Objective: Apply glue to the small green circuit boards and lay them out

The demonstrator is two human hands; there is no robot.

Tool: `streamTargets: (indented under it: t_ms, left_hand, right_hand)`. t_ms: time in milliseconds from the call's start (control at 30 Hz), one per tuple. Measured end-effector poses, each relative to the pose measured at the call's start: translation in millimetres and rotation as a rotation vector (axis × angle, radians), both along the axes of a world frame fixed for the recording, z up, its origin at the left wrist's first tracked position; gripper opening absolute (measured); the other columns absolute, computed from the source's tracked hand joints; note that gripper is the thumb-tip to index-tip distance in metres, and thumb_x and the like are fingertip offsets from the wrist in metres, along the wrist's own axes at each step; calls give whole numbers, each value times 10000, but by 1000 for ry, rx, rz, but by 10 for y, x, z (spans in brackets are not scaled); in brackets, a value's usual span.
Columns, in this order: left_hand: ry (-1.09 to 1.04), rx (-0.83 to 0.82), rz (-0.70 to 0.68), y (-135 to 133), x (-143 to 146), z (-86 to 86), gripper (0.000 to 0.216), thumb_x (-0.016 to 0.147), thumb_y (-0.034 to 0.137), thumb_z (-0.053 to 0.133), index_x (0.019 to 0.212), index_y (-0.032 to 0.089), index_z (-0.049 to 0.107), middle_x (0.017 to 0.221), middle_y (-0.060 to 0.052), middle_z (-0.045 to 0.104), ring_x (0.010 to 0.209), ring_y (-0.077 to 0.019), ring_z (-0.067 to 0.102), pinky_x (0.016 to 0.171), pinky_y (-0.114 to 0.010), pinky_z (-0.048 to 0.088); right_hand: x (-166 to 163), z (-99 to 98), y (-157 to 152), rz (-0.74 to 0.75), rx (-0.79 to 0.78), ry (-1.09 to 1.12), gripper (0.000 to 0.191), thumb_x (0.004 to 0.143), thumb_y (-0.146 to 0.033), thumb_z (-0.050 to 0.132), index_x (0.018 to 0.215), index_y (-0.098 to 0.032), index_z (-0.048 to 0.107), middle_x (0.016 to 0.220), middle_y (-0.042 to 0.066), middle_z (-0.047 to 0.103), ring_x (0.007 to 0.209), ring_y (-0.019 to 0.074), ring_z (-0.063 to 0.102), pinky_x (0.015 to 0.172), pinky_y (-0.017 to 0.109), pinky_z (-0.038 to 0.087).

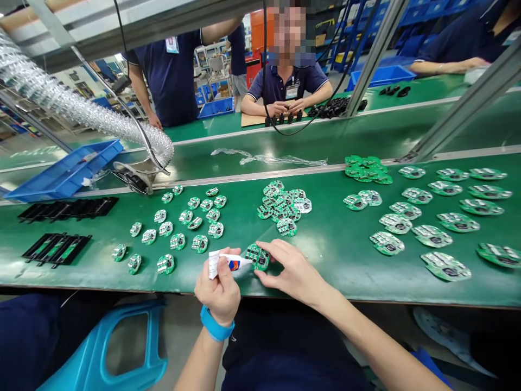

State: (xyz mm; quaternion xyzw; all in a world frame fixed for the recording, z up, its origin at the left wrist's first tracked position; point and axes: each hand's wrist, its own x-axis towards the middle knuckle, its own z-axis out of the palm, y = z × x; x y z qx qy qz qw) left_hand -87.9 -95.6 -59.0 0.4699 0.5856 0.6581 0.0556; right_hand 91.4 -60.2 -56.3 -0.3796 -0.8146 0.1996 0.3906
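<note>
My left hand (220, 288), with a blue band at the wrist, is closed around a small white glue tube (235, 264) with an orange and blue print. The tube's thin nozzle points right and meets the left part of a green circuit board (258, 257). With thumb and fingertips, my right hand (291, 270) grips that board at its right side, just over the table's front edge. Whether any glue is coming out is too small to tell. Beyond the hands lies a heap of similar circuit boards (285, 203), some overlapping.
Loose boards (177, 241) are spread at left, with black frames (56, 248) farther left. More boards (432, 235) lie at right. A blue tray (65, 171) and a foil duct (93, 117) stand at back left. A co-worker (287, 87) sits across the green table (325, 271).
</note>
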Motion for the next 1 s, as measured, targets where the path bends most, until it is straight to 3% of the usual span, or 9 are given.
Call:
streamTargets:
  t_ms: [133, 267, 433, 600, 833, 1000]
  left_hand:
    - [-200, 0, -13, -6, 76, 125, 383, 987, 524, 632, 982, 155, 737, 796, -106, 794, 567, -174, 684, 566, -269, 516]
    - [-502, -30, -53, -1, 124, 355, 447, 938, 577, 680, 939, 130, 693, 727, -76, 776, 357, -76, 465, 377, -198, 318]
    - [-787, -128, -201, 63, 78, 551, 444, 869, 559, 756, 925, 130, 655, 736, -59, 769, 333, -12, 346, 373, -153, 281]
    - [-1053, -255, -351, 126, 133, 643, 395, 836, 490, 804, 931, 135, 657, 712, -7, 730, 332, 13, 281, 364, -133, 272]
    - [-1073, -283, -340, 115, 179, 692, 430, 786, 502, 849, 935, 140, 671, 707, 17, 705, 342, 16, 275, 359, -136, 280]
    - [-1054, -329, -374, 138, 183, 714, 415, 814, 517, 826, 945, 156, 668, 692, 45, 665, 359, 18, 247, 371, -126, 296]
  right_hand:
    - [-31, 89, -142, -5, -147, 125, 513, 850, -218, 745, 1352, -224, 638, 899, 16, 604, 784, 187, 619, 724, 327, 566]
    - [-72, 69, -184, 4, -377, 289, 527, 778, -180, 764, 1296, -220, 678, 881, -12, 578, 719, 143, 588, 698, 293, 542]
    - [-129, 55, -214, 43, -612, 455, 520, 711, -252, 858, 1215, -212, 735, 852, -25, 613, 670, 119, 570, 661, 268, 518]
    - [-203, 120, -305, 120, -507, 288, 531, 662, -260, 930, 1166, -240, 766, 820, -35, 609, 698, 136, 574, 658, 252, 497]
    - [-294, -39, -337, 133, -427, 440, 653, 602, -610, 966, 1097, -230, 775, 816, -28, 642, 721, 150, 598, 714, 275, 514]
    - [-364, -229, -286, 110, -295, 511, 742, 586, -733, 910, 1085, -203, 764, 925, 26, 729, 823, 178, 669, 771, 289, 538]
